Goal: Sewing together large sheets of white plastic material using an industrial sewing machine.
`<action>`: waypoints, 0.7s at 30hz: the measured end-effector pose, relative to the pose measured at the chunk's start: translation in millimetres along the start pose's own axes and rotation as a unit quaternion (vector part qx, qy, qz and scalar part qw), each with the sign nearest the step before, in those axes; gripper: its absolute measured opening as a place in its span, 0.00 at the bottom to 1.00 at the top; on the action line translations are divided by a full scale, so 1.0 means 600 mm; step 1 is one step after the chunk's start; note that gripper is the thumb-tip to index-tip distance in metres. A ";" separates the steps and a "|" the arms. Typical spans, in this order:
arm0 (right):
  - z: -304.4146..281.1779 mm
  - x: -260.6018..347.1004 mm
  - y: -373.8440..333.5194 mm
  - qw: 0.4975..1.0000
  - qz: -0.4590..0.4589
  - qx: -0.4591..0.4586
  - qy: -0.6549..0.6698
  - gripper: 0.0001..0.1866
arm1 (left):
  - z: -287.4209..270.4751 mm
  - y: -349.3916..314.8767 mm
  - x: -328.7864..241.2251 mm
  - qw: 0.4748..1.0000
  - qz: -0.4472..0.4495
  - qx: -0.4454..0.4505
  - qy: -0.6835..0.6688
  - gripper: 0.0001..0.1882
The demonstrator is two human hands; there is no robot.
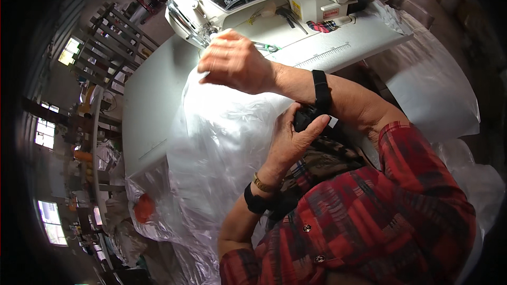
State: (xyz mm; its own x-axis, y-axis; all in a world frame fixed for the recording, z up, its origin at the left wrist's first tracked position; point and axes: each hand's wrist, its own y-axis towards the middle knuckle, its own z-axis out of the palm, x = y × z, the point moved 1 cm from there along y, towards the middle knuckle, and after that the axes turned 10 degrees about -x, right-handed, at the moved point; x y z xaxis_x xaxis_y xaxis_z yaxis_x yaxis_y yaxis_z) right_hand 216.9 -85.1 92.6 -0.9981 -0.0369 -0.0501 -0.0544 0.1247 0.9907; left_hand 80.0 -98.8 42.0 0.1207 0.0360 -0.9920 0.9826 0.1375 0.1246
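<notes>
My right hand [235, 63] reaches across to the left, just in front of the needle end of a white sewing machine [311, 10]. Its fingers are bent and held close together, slightly blurred; what lies under them is hidden. A black band [320, 92] circles that wrist. Beneath the wrist, my left hand [293, 140] closes thumb and fingers about a small black box-shaped device [303, 119], partly covered by the right forearm. Translucent white plastic sheeting [222, 137] lies below both hands and hangs over the table's front edge.
The pale sewing table [148, 95] carries a printed ruler scale. Green-handled snips [269, 48] and a plaid cloth scrap [323, 26] lie by the machine. More sheeting [428, 89] drapes at right. An orange-red patch [143, 208] shows in the sheeting at lower left; a slatted rack [113, 42] stands behind.
</notes>
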 end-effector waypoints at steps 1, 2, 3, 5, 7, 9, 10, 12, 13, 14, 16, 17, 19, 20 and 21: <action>-0.001 0.009 0.000 0.995 -0.077 0.056 -0.038 0.05 | 0.003 -0.003 -0.001 1.000 0.005 0.005 0.018 0.19; -0.002 0.017 0.002 0.990 -0.120 0.064 -0.046 0.06 | 0.006 -0.007 -0.001 0.999 0.000 0.000 0.032 0.20; -0.008 0.025 0.002 0.975 -0.181 0.091 -0.093 0.07 | 0.010 -0.011 0.000 0.999 -0.015 0.007 0.036 0.20; -0.007 0.038 0.013 0.991 -0.118 0.045 -0.040 0.07 | 0.019 -0.017 0.002 0.998 0.013 0.021 0.050 0.21; -0.002 0.041 0.024 0.923 0.303 -0.047 0.235 0.09 | 0.020 -0.022 0.005 0.996 0.037 0.039 0.075 0.18; 0.011 0.028 0.036 0.578 0.617 -0.146 0.514 0.18 | 0.015 -0.021 0.011 0.998 -0.050 0.044 0.000 0.19; 0.014 0.033 0.037 0.479 0.652 -0.147 0.570 0.20 | 0.008 -0.016 0.011 0.997 -0.055 0.041 -0.043 0.20; 0.012 0.036 0.037 0.411 0.655 -0.153 0.615 0.24 | 0.004 -0.014 0.008 0.994 -0.066 0.075 -0.037 0.20; 0.010 0.037 0.036 0.460 0.624 -0.118 0.621 0.24 | 0.002 -0.014 0.007 0.991 -0.105 0.086 -0.015 0.20; 0.006 0.042 0.033 0.604 0.543 -0.085 0.577 0.22 | 0.004 -0.017 0.002 0.990 -0.090 0.092 -0.053 0.19; -0.002 0.050 0.025 0.913 0.270 0.045 0.304 0.13 | 0.006 -0.025 -0.007 0.986 -0.085 0.106 -0.092 0.19; -0.006 0.049 0.023 0.973 0.080 0.098 0.191 0.13 | 0.007 -0.029 -0.010 0.982 -0.102 0.111 -0.113 0.20; -0.001 0.058 0.019 0.991 -0.076 0.062 0.096 0.14 | 0.006 -0.027 -0.010 0.984 -0.123 0.116 -0.059 0.21; -0.002 0.060 0.017 0.990 -0.085 0.054 0.103 0.14 | 0.004 -0.023 -0.010 0.989 -0.086 0.114 -0.046 0.21; -0.003 0.056 0.020 0.995 -0.039 0.046 0.079 0.11 | 0.001 -0.016 -0.009 0.992 -0.050 0.112 -0.032 0.21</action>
State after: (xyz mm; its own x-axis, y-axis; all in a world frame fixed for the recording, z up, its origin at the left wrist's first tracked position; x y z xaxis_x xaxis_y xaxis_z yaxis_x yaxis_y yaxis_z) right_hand 183.0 -86.4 102.7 -0.9740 -0.2038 -0.0988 -0.1412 0.2052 0.9685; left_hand 69.8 -100.9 46.1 0.0233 -0.0304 -0.9993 0.9960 -0.0861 0.0258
